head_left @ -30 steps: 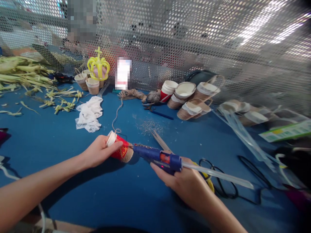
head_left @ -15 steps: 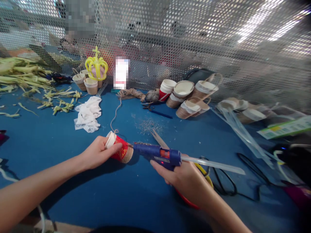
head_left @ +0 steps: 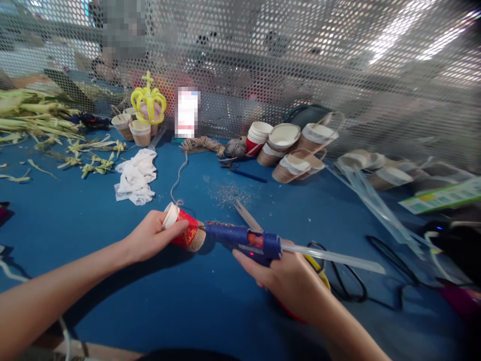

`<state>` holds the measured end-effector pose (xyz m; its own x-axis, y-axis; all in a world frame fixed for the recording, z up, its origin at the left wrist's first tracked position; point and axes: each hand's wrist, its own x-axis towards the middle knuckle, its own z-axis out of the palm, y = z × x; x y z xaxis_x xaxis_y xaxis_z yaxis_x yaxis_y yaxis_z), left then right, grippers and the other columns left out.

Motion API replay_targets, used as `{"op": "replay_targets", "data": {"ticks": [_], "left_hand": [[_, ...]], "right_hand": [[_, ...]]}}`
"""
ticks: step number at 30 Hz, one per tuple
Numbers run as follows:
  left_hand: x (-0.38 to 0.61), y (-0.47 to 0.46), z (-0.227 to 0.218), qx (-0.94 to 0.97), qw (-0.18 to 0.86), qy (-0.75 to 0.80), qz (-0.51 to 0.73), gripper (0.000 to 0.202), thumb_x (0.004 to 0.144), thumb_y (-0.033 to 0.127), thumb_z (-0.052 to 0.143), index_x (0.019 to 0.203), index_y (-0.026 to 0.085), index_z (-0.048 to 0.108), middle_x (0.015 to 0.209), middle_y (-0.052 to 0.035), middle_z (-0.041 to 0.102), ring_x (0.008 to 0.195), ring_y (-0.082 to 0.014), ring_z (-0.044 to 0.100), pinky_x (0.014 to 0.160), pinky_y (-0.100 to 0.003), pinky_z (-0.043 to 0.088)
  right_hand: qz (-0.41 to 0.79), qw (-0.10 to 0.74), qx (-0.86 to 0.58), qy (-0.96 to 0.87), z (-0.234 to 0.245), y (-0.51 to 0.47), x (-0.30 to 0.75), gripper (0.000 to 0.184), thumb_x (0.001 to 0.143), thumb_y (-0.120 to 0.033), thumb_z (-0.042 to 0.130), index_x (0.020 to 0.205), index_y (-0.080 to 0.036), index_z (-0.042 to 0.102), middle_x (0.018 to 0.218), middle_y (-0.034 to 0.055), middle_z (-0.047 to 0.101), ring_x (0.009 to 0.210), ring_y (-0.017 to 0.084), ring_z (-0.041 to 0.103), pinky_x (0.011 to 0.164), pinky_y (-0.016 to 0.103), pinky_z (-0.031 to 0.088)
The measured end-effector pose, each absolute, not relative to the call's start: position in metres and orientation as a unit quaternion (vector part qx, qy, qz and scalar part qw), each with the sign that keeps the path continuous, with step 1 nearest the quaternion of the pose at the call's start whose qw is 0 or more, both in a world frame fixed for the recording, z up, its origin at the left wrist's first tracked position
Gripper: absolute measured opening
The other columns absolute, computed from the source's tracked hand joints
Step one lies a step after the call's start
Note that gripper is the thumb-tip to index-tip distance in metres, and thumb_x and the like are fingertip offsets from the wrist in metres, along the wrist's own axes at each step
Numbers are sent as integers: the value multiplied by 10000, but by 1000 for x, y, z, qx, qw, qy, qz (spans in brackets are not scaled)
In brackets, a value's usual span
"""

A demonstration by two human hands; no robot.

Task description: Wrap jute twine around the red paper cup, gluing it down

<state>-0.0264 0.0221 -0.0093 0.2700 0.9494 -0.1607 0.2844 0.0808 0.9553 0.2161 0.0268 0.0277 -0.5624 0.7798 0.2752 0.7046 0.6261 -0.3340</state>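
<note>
My left hand [head_left: 156, 234] is closed around a red paper cup [head_left: 187, 228] tipped on its side, its white rim toward the left. Twine [head_left: 197, 242] is wrapped round the cup's base, and a loose strand [head_left: 178, 180] runs from the cup up to a bundle of twine [head_left: 205, 145]. In my right hand [head_left: 281, 273] is a blue hot glue gun [head_left: 240, 238] with a clear glue stick [head_left: 338, 254] protruding from its back. The gun's nozzle is at the cup's side, by the twine. Scissors [head_left: 246, 214] lie partly hidden behind the gun and my right hand.
Several twine-wrapped cups [head_left: 284, 139] stand at the back right, near loose glue sticks [head_left: 379, 215] and a black cable [head_left: 349, 291]. A crumpled white cloth [head_left: 137, 175], a yellow crown [head_left: 149, 103] and plant husks [head_left: 37, 118] are on the left. A perforated metal screen [head_left: 233, 65] rises behind.
The glue gun's back end and glue stick have shifted very slightly. The nozzle stays at the cup, and both hands keep their holds.
</note>
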Motion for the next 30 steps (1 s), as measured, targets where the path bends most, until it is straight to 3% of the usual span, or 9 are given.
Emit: {"op": "replay_targets", "data": {"ticks": [5,13,25,30], "left_hand": [[-25,25,-8,568,551,515,329,347,780,402,473,777,106,653,700,-39,645,602,-131,531,572,-218,414],[-23,27,-6,538,551,545,331,333,768,397,479,703,109,633,611,-12,620,519,-99,481,500,-198,355],[-22,26,-7,548,544,543,331,357,768,419,471,694,106,627,606,-18,610,527,-112,487,509,-209,367],[-25,23,-10,571,557,503,333,341,780,404,468,786,113,646,719,-41,639,616,-133,516,583,-224,410]], "right_hand": [[175,175,-439,-864,37,21,207,164,768,-236,468,694,-256,612,491,-10,564,442,133,498,434,243,409],[258,173,-459,-833,25,12,208,82,779,-236,508,699,-218,514,626,-28,576,545,112,523,524,225,423],[248,168,-455,-838,28,12,207,93,779,-229,502,688,-218,522,601,-38,567,520,107,511,499,222,415],[217,175,-451,-848,34,20,207,161,771,-274,479,642,-212,553,517,-23,533,470,123,493,460,236,392]]}}
